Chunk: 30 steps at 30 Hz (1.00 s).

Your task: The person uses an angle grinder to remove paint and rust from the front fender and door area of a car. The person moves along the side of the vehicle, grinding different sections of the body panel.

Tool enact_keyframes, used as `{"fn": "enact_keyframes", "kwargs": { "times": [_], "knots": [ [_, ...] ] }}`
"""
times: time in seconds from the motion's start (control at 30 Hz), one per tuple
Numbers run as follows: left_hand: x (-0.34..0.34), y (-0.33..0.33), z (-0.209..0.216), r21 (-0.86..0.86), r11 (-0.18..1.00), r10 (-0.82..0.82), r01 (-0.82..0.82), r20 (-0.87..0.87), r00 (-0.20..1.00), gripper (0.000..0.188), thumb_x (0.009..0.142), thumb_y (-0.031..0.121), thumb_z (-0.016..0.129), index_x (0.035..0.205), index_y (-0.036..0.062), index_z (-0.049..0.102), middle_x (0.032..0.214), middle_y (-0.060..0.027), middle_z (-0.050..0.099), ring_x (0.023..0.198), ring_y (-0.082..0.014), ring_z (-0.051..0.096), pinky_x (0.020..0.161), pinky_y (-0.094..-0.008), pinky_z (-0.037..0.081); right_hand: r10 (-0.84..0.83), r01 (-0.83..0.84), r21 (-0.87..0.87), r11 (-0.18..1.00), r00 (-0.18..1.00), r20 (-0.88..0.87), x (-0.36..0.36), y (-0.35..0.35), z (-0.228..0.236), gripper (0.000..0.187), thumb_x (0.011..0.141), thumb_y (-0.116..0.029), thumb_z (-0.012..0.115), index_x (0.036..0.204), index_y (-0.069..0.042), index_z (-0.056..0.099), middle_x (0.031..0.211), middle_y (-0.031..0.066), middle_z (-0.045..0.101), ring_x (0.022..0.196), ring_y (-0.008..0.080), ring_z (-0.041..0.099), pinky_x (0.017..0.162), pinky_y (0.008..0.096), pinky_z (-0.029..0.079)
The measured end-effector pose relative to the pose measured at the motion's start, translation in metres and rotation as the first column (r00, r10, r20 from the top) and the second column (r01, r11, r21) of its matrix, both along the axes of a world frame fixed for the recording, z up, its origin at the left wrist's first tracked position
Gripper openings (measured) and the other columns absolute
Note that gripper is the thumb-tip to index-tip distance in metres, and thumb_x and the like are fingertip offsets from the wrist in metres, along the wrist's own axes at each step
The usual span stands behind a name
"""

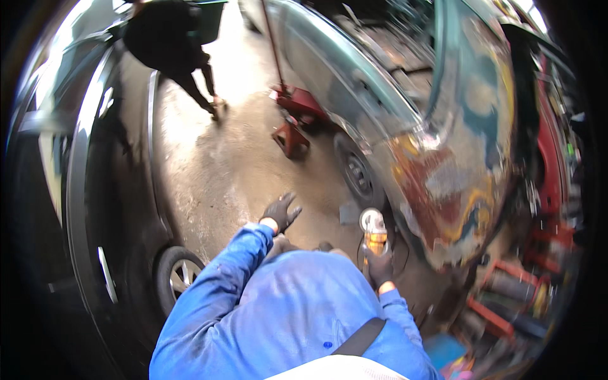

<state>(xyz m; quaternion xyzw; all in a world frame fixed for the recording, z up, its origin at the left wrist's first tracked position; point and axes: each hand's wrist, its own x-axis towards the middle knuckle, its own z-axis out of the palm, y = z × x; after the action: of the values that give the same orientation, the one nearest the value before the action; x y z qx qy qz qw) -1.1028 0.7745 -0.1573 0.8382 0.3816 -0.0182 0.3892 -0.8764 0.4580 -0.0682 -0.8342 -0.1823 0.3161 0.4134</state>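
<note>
My right hand (380, 267), in a dark glove, is wrapped round the body of an angle grinder (375, 238) with an orange-yellow housing. Its pale round disc (372, 220) points forward, near the car's wheel. My left hand (282, 211), also gloved, hangs over the floor with its fingers spread and holds nothing. To the right stands a car body (437, 183) with patches of bare metal, filler, rust-brown and green paint. A loose wheel or tyre (356, 170) sits under its side. The grinder's cord shows only as a thin dark line beside my right hand.
A red floor jack (301, 104) and a red jack stand (291, 139) are beside the patched car. A dark car (107, 190) flanks me on the left. Ahead at the left, a person in dark clothes (161, 38) stands. Red-framed equipment and clutter (506, 297) lie at the right.
</note>
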Motion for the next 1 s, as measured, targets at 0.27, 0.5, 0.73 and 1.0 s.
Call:
{"fn": "enact_keyframes", "kwargs": {
  "times": [0.27, 0.5, 0.73, 1.0],
  "knots": [
    [0.155, 0.085, 0.084, 0.508, 0.726, -0.635, 0.463, 0.236, 0.736, 0.083, 0.101, 0.038, 0.076, 0.170, 0.0080, 0.040, 0.176, -0.0270, 0.035, 0.162, -0.0461, 0.035, 0.133, -0.0517, 0.032, -0.482, 0.488, -0.042, 0.872, 0.869, 0.108, -0.123, 0.013, 0.032, 0.068, 0.088, -0.041, 0.091, 0.134, 0.001, 0.064, 0.119, 0.0251, 0.079, 0.111, 0.0398, 0.077, 0.093, 0.0478, 0.059],
    [0.310, 0.009, 0.155, 0.758, 0.397, -0.884, 0.517, 0.163, 0.439, 0.086, 0.104, 0.043, 0.070, 0.174, 0.0099, 0.034, 0.183, -0.0216, 0.026, 0.168, -0.0402, 0.026, 0.137, -0.0514, 0.022, -0.697, 0.703, -0.016, 0.711, 0.706, 0.125, -0.212, -0.002, 0.056, 0.055, 0.091, -0.030, 0.088, 0.129, 0.003, 0.064, 0.110, 0.0267, 0.079, 0.104, 0.0399, 0.079, 0.087, 0.0485, 0.060],
    [0.352, -0.044, 0.132, 0.783, 0.232, -0.900, 0.576, -0.051, 0.432, 0.082, 0.102, 0.047, 0.071, 0.170, 0.0096, 0.044, 0.185, -0.0191, 0.022, 0.172, -0.0396, 0.017, 0.139, -0.0532, 0.016, -0.834, 0.833, 0.035, 0.552, 0.552, 0.019, -0.266, -0.028, 0.049, 0.057, 0.091, -0.030, 0.089, 0.133, 0.000, 0.065, 0.119, 0.0204, 0.080, 0.107, 0.0330, 0.079, 0.092, 0.0464, 0.061],
    [0.379, -0.021, 0.212, 0.924, 0.189, -0.904, 0.333, 0.031, 0.426, 0.073, 0.102, 0.046, 0.076, 0.165, 0.0150, 0.053, 0.178, -0.0205, 0.036, 0.164, -0.0443, 0.035, 0.134, -0.0597, 0.027, -0.777, 0.778, -0.002, 0.629, 0.629, 0.025, -0.218, -0.048, 0.004, 0.069, 0.090, -0.038, 0.090, 0.139, 0.002, 0.063, 0.122, 0.0272, 0.078, 0.111, 0.0438, 0.077, 0.092, 0.0493, 0.061]
  ]
}}
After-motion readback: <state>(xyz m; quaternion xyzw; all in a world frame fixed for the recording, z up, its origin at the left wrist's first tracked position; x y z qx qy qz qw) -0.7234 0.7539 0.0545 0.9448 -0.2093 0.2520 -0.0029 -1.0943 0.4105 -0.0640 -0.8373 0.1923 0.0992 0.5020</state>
